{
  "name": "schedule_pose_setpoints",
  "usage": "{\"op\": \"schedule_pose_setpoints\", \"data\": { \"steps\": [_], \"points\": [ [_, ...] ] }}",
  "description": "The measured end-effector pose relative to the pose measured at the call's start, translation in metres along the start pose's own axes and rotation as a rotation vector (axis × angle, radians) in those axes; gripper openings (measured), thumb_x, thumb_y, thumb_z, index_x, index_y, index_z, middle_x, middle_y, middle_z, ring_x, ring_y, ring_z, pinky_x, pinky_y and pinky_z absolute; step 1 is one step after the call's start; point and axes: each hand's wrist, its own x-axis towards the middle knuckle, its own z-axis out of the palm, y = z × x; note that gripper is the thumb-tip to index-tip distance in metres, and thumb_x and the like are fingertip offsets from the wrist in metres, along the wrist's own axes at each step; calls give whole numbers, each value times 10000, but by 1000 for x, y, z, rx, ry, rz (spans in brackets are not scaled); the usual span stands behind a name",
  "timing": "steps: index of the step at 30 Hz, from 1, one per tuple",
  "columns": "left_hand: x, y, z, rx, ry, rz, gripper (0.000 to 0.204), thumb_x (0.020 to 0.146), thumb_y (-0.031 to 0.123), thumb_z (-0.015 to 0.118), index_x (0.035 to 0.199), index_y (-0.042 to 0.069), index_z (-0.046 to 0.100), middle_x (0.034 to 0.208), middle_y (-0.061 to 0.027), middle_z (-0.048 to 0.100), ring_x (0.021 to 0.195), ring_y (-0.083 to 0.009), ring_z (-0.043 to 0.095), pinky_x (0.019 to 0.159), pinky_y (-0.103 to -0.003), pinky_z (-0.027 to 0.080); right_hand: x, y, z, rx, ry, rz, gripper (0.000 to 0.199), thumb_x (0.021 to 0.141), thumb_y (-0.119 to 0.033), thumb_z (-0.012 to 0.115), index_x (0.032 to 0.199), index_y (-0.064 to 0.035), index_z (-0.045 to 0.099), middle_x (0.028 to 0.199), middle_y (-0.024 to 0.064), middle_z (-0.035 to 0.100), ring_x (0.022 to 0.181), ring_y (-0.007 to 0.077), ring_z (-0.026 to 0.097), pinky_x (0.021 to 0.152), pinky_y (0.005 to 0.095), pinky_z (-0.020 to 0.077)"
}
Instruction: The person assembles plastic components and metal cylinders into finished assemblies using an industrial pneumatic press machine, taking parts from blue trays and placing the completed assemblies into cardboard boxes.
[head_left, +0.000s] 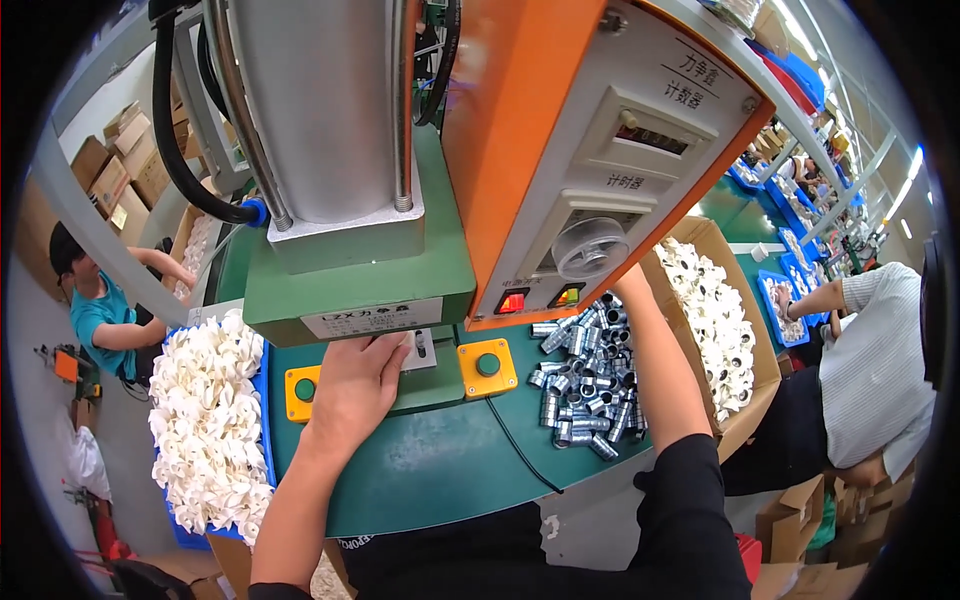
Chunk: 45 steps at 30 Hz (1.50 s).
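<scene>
Two hands at press: left hand flat under head, holding nothing seen; right hand reaches over metal sleeves, grip hidden. Step looks like loading; next needs a sleeve picked.

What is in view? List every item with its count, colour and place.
press machine: one, green with silver cylinder, centre
control box: one, orange and grey, upper right
push buttons: two, green on yellow housings, on the table
metal sleeves: a pile, silver, right of the press
white plastic parts: a heap, blue bin, left
second white parts: a heap, cardboard box, right
co-workers: two, far left and far right
left hand: under the press head
right hand: hidden behind the control box
</scene>
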Motion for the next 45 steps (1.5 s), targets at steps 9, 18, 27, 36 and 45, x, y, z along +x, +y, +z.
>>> {"op": "schedule_pose_setpoints", "data": {
  "steps": [9, 18, 27, 36, 45],
  "points": [
    [-8, 6, 5, 14, 109, -1, 157, 874, 12, 732, 1031, 14, 748, 1030, -150, 647, 931, -331, 625, 820, -426, 538, -16, -72, 3, -29, -355, -198, 352, 807, -82, 739, 1156, -43, 720, 1185, 225, 708, 1130, 428, 654, 935, 453, 552],
    [-27, 8, -2, -65, 213, -96, 221, 794, -38, 767, 1009, 9, 745, 1065, -147, 630, 899, -303, 601, 776, -407, 520, -37, -116, -10, 30, -238, -262, 331, 824, -76, 751, 1144, -5, 708, 1110, 232, 721, 1052, 420, 681, 898, 444, 561],
    [-46, 24, -20, -25, 200, -4, 218, 772, -11, 792, 979, 29, 738, 1024, -118, 649, 914, -298, 627, 783, -396, 538, -67, -113, -54, 102, -92, -267, 314, 826, -82, 764, 1119, 16, 706, 1057, 225, 728, 1015, 407, 691, 884, 440, 563],
    [-63, 60, 10, -211, 123, 85, 489, 720, 70, 868, 1169, 15, 682, 1050, -106, 658, 929, -306, 644, 793, -412, 536, -175, -199, -18, 633, -445, -555, 280, 826, -84, 834, 1075, -30, 717, 926, 60, 725, 806, 211, 697, 701, 316, 554],
    [-91, 37, 8, -241, 154, 29, 380, 759, 22, 846, 1107, -9, 697, 1060, -115, 665, 921, -306, 655, 795, -398, 548, -186, -215, 12, 732, -451, -587, 317, 830, 1, 789, 1138, -19, 716, 1037, 88, 681, 850, 217, 689, 773, 320, 564]
  ]
}}
